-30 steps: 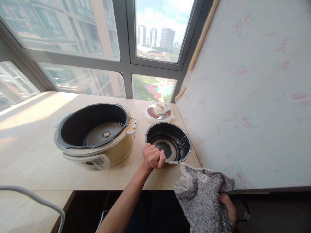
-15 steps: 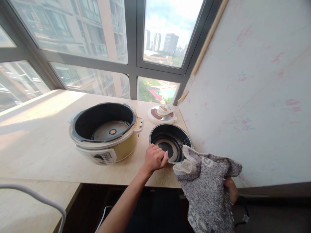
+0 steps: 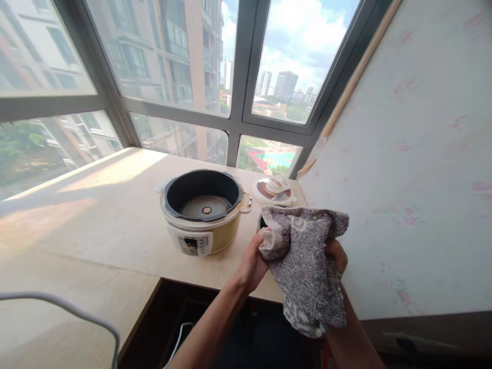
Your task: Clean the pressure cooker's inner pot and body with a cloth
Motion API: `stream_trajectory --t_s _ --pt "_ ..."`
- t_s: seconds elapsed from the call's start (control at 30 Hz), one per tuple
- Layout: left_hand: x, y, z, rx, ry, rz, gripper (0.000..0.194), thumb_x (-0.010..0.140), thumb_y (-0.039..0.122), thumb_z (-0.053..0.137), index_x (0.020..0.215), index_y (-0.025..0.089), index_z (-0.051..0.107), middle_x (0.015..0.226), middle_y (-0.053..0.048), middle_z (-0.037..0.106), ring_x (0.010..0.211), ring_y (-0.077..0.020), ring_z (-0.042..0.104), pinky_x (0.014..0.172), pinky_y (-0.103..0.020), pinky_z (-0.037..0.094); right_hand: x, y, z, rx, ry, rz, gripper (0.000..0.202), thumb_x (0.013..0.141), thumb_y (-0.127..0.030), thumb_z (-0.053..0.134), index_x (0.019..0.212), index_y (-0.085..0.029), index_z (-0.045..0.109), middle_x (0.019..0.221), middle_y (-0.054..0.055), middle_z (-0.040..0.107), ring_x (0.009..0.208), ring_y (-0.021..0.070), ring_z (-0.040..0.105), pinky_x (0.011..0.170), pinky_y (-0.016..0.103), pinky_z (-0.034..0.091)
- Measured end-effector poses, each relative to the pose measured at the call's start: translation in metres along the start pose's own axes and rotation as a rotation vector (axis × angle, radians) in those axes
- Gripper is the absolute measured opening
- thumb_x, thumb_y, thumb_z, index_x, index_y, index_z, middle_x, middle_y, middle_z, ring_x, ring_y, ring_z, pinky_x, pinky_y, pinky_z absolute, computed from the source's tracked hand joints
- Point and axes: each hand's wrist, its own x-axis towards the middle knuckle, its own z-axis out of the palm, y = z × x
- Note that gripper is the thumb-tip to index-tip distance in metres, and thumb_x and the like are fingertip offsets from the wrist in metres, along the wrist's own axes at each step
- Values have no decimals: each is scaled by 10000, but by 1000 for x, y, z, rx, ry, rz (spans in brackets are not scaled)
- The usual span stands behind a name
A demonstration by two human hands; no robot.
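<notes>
The left hand [image 3: 254, 262] and right hand [image 3: 337, 256] pinch opposite edges of the grey cloth [image 3: 307, 269], cooker [image 3: 226, 234] at its ten o'clock.

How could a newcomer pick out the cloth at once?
Find the flower-patterned wall on the picture's right. At its lower left, the right hand grips the cloth, the left hand at its edge. Limp, speckled grey-brown fabric sets it apart from the rigid cooker and round lid nearby.

Sunlight [image 3: 115, 171] is falling across the desk [image 3: 126, 225] near its far left corner. Grey-framed windows [image 3: 192, 77] are rising along its far edge, while a pale, flower-patterned wall [image 3: 423, 179] is bordering its right edge.
</notes>
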Motion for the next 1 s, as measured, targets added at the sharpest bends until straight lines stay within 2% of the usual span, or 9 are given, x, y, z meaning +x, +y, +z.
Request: stream_trajectory --t_s 0.07,0.13,0.27,0.37,0.47,0.67,0.8,0.9,1.0 --pt "-6 18 -2 -2 -77 -46 648 711 728 690 1070 190 728 1038 -113 737 1097 -346 662 964 -478 520 -3 -5 20 -13 -150 101 207 570 -374 703 674 -216 618 633 15 628 643 228 607 656 375 530" --pt "-15 35 -4 52 -145 -8 674 700 720 720 1114 188 728 1094 -121 731 1160 -369 638 1015 -496 497 -8 -8 38 -50 -239 116 259 593 -367 742 762 -200 638 732 31 679 738 255 657 701 371 542" --pt "-36 62 -5 269 -184 116 813 648 581 866 1321 183 641 1309 -134 659 1296 -391 556 1118 -498 428 -16 -6 68 -169 -230 -81 363 631 -352 781 926 -185 653 948 60 730 899 269 674 810 363 545" --pt "-48 80 -3 551 -54 166 880 599 474 936 1369 204 607 1357 -133 627 1314 -391 537 1126 -495 429 -19 3 88 -239 -244 -247 450 724 -357 746 1135 -198 651 1113 68 716 1014 260 658 940 370 519" --pt "-55 97 -2 763 74 296 783 610 384 943 1313 223 639 1277 -109 668 1248 -367 583 1095 -485 463 -19 10 109 -263 -356 -324 477 800 -380 695 1239 -205 625 1170 72 694 1078 257 640 1006 370 494" --pt "-48 143 -24 943 249 453 619 664 318 884 1223 202 645 1153 -92 721 1060 -307 679 926 -435 557 -7 7 150 -245 -751 -171 562 914 -550 645 1355 -208 583 1293 86 663 1264 278 583 1111 409 446" --pt "-34 191 -47 1174 436 561 529 676 308 802 1158 191 619 1097 -71 726 1009 -280 689 872 -403 556 21 16 158 -242 -983 -114 749 918 -652 628 1528 -258 444 1537 108 502 1448 277 442 1204 455 344" --pt "-17 230 -65 1438 673 546 417 722 335 735 1095 196 610 1046 -77 731 968 -293 692 800 -383 537 57 32 156 -349 -911 -152 908 871 -645 685 1606 -265 312 1631 143 367 1505 298 360 1219 520 294" --pt "7 258 -83 1725 850 437 374 768 370 687 1078 189 582 1021 -114 728 941 -315 688 750 -371 505 98 47 152 -602 -714 -291 1010 762 -584 775 1580 -169 352 1627 204 346 1519 336 320 1246 549 204"
